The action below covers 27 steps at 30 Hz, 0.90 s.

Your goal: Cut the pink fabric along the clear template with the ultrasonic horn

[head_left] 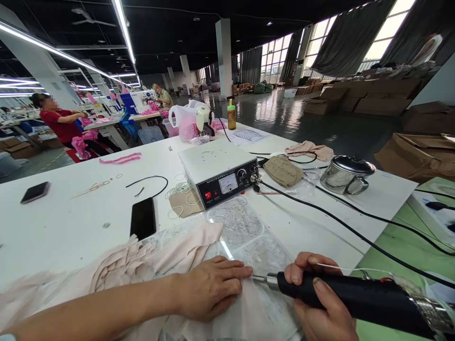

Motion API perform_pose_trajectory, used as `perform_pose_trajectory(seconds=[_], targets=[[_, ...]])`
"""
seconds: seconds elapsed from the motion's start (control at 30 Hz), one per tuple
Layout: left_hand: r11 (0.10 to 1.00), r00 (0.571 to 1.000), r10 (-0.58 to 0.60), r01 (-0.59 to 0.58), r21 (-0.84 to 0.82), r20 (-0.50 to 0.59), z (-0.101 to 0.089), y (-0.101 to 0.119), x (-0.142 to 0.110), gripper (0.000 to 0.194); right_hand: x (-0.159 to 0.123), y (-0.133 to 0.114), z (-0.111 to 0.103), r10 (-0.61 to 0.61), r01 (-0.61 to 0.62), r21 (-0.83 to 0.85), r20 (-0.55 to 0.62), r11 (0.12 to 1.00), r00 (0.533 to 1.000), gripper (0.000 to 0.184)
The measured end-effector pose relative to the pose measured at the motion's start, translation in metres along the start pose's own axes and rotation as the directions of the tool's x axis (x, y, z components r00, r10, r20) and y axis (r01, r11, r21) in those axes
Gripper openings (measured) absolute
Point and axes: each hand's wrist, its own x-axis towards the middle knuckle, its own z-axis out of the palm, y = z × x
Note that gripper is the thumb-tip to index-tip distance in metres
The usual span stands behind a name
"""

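My right hand [325, 293] is wrapped around the thick black grip of a handheld ultrasonic welder [355, 300]. Its slim metal tip points left and reaches close to the fingertips of my left hand [213, 286]. That hand lies flat, fingers stretched out, on thin pale pink fabric [192, 246]. Under the fabric is a clear sheet or plate [249, 218] with rounded outlines in it; part is covered by cloth and hands. More pale fabric strips are bunched left of my wrist. Whether the tip touches the cloth is hard to see.
A control box [227, 184] with dial and red switch stands mid-table; a black cable [320, 203] runs right. Nearby are a phone [143, 218], a second phone [35, 192], scissors [93, 186], brown paper pieces [283, 170] and a lidded steel mug [346, 175]. People sit further back at left.
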Motion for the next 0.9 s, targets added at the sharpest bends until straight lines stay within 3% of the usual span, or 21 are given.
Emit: perform_pose_trajectory(seconds=[0.2,0.43,0.73,0.9], targets=[[0.999,1.000,0.007,-0.007,0.031,-0.003,0.005,-0.002,-0.002,0.006,-0.001,-0.002,0.002,0.022,-0.022,-0.004,0.001,1.000,1.000,0.014],[0.994,1.000,0.000,0.001,0.111,-0.009,0.010,-0.001,-0.004,0.010,-0.003,-0.006,0.007,0.034,-0.037,-0.029,-0.088,0.999,0.996,0.014],[0.985,1.000,-0.004,0.007,0.170,-0.021,0.011,0.003,-0.003,0.010,-0.003,-0.007,0.001,0.026,-0.025,-0.047,0.020,0.999,0.999,0.013],[0.989,0.999,0.002,0.005,0.149,-0.046,0.015,0.001,-0.005,0.010,-0.004,-0.009,-0.003,0.043,-0.044,-0.041,-0.027,0.998,0.999,0.012]])
